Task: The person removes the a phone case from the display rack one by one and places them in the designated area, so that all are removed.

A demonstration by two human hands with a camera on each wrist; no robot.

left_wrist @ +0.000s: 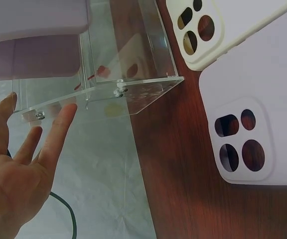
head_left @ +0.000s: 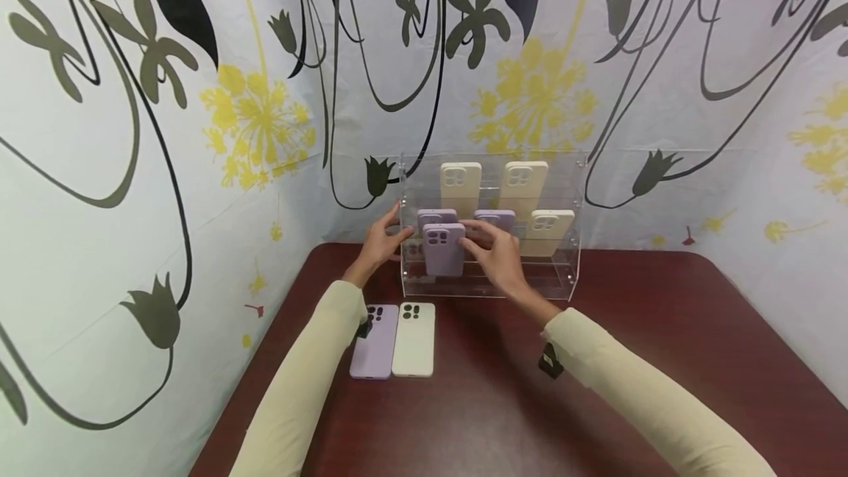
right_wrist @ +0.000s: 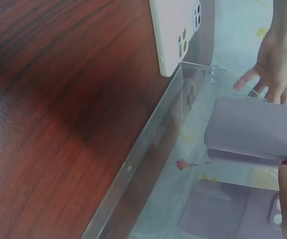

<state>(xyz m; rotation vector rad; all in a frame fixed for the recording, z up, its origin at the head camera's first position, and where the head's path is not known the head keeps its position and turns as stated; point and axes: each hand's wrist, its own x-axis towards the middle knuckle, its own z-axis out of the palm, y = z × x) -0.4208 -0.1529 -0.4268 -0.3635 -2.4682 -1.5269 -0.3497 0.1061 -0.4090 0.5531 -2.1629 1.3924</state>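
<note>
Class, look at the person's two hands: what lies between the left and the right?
In the head view, the front purple case lies between the left hand and the right hand, which holds its edge; another purple case shows behind.

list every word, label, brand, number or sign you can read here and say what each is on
None can be read in any view.
Purple case in the right hand, white case on the table: no lettering seen.
Clear stand: no label seen.
Wall cloth: flowers, no letters seen.
Black gadget at the right sleeve: too small to tell.
</note>
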